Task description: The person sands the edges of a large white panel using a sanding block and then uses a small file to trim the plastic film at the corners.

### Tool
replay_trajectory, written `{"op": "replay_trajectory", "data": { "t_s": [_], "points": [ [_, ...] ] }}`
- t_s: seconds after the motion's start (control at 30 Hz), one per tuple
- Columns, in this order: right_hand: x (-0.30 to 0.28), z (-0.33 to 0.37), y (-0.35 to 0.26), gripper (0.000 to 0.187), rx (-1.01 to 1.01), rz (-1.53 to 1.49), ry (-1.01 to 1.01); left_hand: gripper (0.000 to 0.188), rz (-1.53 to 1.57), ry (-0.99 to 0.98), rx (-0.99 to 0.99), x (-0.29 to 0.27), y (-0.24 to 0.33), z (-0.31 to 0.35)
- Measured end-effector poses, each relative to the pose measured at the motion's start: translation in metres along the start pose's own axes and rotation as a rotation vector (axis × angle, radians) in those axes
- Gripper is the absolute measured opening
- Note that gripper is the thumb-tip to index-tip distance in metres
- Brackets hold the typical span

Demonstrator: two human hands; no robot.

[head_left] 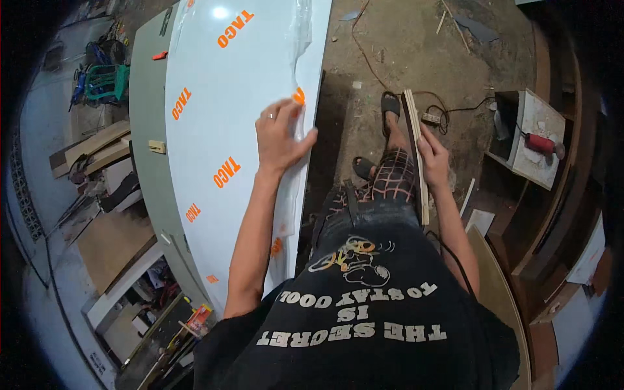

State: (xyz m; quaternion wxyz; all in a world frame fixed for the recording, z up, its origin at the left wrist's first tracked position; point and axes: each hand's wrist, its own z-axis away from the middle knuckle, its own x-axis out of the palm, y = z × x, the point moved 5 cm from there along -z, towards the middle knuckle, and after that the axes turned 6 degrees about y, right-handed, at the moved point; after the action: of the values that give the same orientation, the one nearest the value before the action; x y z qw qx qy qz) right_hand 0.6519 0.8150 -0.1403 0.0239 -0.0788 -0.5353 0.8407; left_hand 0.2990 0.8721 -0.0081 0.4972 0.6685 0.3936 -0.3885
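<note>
My left hand (284, 133) lies over the right edge of a long white sheet (214, 123) covered in clear protective film with orange print. Its fingers bend onto the wrinkled, loosened film (300, 45), and the thumb stands apart near the sheet's edge; no object shows in its grasp. At my right side, my right hand (434, 159) grips a narrow plywood strip (416, 149), fingers along one face. The strip points away from me, its pale layered edge facing up, next to my leg. The palm side of that hand is hidden.
Under the sheet is a grey-green tabletop (146, 104) with a yellow block (156, 147) on it. On the right, a red power tool (545, 144) rests on a white box (536, 130) beside wooden cabinet frames (546, 214). Cables (364, 52) and a power socket (431, 118) lie on the floor.
</note>
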Motion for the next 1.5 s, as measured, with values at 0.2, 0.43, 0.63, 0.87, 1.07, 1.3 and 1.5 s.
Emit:
{"op": "replay_trajectory", "data": {
  "t_s": [0.2,0.43,0.63,0.87,1.07,1.3,1.5],
  "points": [
    [-0.007,-0.089,-0.009,0.055,0.062,-0.140,-0.006,0.063,-0.022,-0.067,-0.045,0.022,0.007,-0.107],
    [0.007,-0.165,-0.050,0.059,-0.017,-0.159,-0.057,0.083,-0.019,-0.192,-0.077,0.024,-0.001,-0.082],
    [0.115,-0.156,-0.147,0.060,-1.027,0.187,-0.123,0.102,-0.020,-0.379,-0.104,-0.006,-0.021,-0.024],
    [0.208,-0.074,-0.132,0.048,-1.280,0.158,-0.011,0.084,-0.116,-0.211,-0.041,-0.020,-0.115,0.001],
    [0.226,0.145,-0.058,0.046,-1.497,0.120,-0.351,0.074,-0.165,-0.105,0.044,-0.012,-0.106,0.002],
    [0.217,0.092,-0.075,0.043,-1.509,0.227,-0.349,0.076,-0.187,-0.078,0.043,-0.018,-0.118,0.007],
    [0.151,-0.073,-0.133,0.053,-1.321,0.658,-0.134,0.068,-0.081,-0.179,0.107,-0.030,-0.121,-0.058]
  ]
}}
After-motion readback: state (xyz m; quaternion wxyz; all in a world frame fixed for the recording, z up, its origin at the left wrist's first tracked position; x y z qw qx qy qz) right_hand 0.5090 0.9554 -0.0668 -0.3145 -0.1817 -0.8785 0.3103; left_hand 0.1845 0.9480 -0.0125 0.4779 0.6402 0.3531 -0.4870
